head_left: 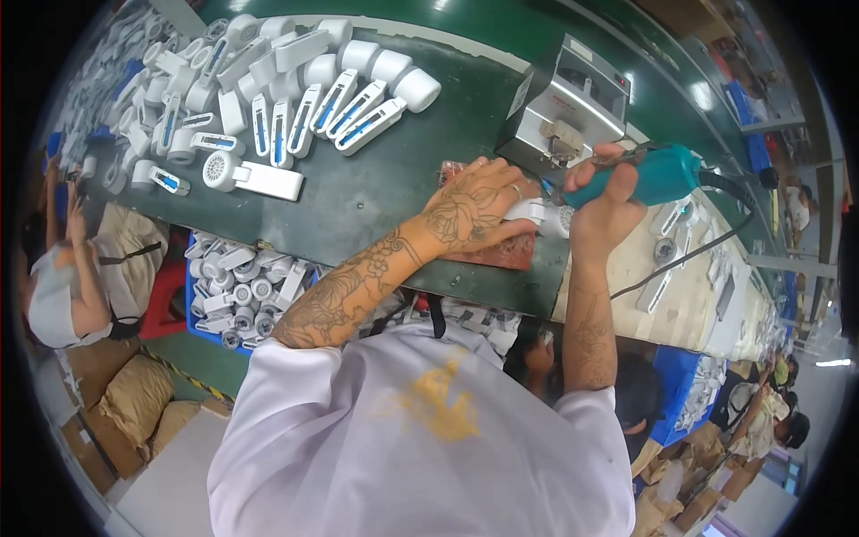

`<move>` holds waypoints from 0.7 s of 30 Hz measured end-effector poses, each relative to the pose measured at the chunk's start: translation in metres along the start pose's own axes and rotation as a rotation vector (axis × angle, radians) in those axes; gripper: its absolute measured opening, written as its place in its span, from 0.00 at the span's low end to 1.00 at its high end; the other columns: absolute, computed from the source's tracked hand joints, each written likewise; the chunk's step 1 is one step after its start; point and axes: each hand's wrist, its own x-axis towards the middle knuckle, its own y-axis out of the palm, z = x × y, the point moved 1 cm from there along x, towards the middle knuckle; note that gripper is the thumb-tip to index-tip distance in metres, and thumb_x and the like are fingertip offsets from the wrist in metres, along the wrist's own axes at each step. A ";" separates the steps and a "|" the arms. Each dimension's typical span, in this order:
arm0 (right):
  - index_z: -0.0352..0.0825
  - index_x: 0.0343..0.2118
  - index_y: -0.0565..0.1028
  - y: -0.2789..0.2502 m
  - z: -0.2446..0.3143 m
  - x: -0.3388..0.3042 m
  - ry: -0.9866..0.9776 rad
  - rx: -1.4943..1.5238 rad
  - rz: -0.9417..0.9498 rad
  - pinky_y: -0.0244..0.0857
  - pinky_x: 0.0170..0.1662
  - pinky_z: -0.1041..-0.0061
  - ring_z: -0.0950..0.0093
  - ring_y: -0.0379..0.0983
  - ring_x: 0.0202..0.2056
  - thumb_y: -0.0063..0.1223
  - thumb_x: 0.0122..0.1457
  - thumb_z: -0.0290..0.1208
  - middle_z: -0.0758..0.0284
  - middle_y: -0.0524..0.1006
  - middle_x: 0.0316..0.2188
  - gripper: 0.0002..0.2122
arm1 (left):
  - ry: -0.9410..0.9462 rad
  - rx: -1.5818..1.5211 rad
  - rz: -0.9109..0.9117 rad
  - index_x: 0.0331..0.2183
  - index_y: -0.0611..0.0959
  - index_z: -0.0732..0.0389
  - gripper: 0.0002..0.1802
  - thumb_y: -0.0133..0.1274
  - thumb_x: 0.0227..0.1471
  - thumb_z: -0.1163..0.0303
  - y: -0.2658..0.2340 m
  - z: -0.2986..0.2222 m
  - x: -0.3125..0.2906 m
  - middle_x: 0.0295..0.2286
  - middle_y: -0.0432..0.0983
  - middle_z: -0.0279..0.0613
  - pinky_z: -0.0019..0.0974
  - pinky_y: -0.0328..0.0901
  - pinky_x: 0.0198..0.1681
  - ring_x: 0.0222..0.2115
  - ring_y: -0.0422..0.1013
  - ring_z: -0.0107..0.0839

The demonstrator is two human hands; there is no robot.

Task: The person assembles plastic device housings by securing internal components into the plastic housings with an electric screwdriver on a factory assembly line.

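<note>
On a red mat [503, 255], a white handheld fan [557, 221] lies with its round grille toward my right hand. My left hand [479, 208] lies over the fan's body and grips it against the mat; the fingertips partly hide it. My right hand [604, 215] is wrapped round a teal electric screwdriver [667, 177], whose cord hangs from the far end. The driver's nose points left, close above the fan; its tip is hard to make out. Just beyond both hands stands a grey, box-shaped metal machine [568, 107].
Several white fan bodies with blue inside [371, 125] lie on the green bench, piled higher at far left. One fan [259, 177] lies apart. A blue crate [243, 291] of white parts stands below. More parts lie on the pale surface [626, 277] at right. Other people work on both sides.
</note>
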 end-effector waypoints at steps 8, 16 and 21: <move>0.29 0.33 0.67 0.002 -0.009 -0.005 0.021 -0.002 0.018 0.63 0.28 0.72 0.72 0.66 0.21 0.51 0.65 0.51 0.64 0.67 0.19 0.23 | 0.004 0.024 0.017 0.49 0.79 0.55 0.26 0.57 0.54 0.50 -0.001 -0.001 0.001 0.43 0.73 0.40 0.46 0.59 0.54 0.47 0.67 0.41; 0.28 0.34 0.70 0.002 -0.012 -0.002 0.038 0.062 -0.011 0.64 0.26 0.74 0.75 0.68 0.21 0.57 0.62 0.45 0.65 0.70 0.19 0.20 | 0.014 0.058 0.043 0.49 0.78 0.57 0.27 0.56 0.54 0.49 0.001 0.001 0.001 0.44 0.73 0.41 0.47 0.59 0.54 0.48 0.66 0.41; 0.28 0.36 0.71 0.009 0.002 0.019 -0.014 0.035 -0.026 0.64 0.26 0.76 0.75 0.69 0.21 0.55 0.63 0.46 0.66 0.71 0.20 0.21 | 0.022 0.044 0.027 0.48 0.79 0.57 0.25 0.55 0.55 0.51 0.002 0.003 0.001 0.43 0.72 0.42 0.47 0.60 0.54 0.47 0.67 0.41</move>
